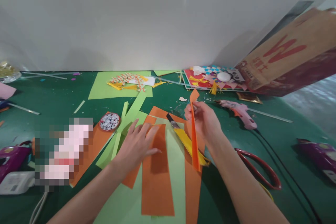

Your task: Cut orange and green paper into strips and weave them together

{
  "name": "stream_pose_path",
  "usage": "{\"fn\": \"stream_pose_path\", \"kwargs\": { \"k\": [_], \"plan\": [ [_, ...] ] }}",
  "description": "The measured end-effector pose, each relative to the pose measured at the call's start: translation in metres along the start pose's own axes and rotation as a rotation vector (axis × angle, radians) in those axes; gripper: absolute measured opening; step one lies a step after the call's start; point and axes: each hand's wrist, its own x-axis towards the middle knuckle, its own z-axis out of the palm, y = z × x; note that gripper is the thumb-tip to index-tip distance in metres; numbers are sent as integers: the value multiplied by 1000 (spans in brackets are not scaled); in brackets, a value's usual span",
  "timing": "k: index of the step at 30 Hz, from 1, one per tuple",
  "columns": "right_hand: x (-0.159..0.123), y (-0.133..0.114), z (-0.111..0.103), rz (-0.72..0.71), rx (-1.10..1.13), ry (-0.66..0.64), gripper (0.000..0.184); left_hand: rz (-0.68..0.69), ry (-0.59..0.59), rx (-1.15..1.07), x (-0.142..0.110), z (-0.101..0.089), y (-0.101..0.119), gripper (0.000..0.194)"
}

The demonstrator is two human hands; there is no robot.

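My right hand [201,119] is closed on an orange paper strip [193,136], which hangs on edge above the papers. With fingers spread, my left hand [139,140] lies over a wider orange paper piece [157,182] and touches its upper left part. Beneath are light green paper sheets [177,168] and more orange paper [193,189]. Between my hands rests a craft knife [183,140] with a yellow wrapped handle, its dark blade pointing away; the strip hides part of the handle. Light green strips [133,108] stick out beyond my left hand.
A pink glue gun [238,110] with a black cord and red-handled scissors [259,168] lie right. A round container of googly eyes [109,121] stands left, near a white plug [17,183]. Woven paper crafts [128,78] lie at the back; a paper bag [291,49] leans at right.
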Motion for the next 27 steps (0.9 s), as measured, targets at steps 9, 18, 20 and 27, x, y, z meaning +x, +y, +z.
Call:
{"fn": "stream_pose_path", "kwargs": {
  "k": [9,18,20,27],
  "plan": [
    [-2,6,1,16,-23,-22,17,-101,138,-463,-2,-2,-8,23],
    [-10,8,7,-4,-110,-99,23,-535,262,-651,4,-7,-26,25],
    [-13,8,9,9,-153,-125,22,-522,266,-569,3,-8,-28,30],
    [-13,21,10,36,-273,-202,20,-290,297,-85,0,-8,-20,34]
  ]
}}
